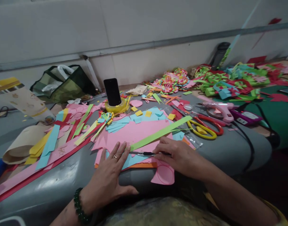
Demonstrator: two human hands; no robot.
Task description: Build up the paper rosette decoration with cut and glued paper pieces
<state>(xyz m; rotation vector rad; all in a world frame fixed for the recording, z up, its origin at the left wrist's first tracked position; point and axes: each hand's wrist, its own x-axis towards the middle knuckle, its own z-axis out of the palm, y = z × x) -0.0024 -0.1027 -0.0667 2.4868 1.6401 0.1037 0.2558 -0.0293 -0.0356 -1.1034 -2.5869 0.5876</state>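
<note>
My left hand point(111, 171) lies flat with its fingers apart on a stack of coloured paper, its fingertips at the left end of a lime-green paper strip point(161, 133). My right hand point(169, 153) pinches a slim dark pen-like tool point(146, 153), which points left toward my left fingers, just below the strip. Whether it is a pen or a blade I cannot make out. Under both hands are a pink sheet point(132, 133), blue and orange sheets, and a pink scrap point(164, 174) with a circle drawn on it.
Right of the paper lie yellow-handled scissors point(205, 134), red-handled scissors point(217, 125) and a pink glue gun point(223, 110). Behind stand a phone point(112, 91) in a yellow tape roll point(117, 108) and heaped paper pieces point(172, 81). Paper strips point(49, 144) and a cardboard tube point(22, 144) are left.
</note>
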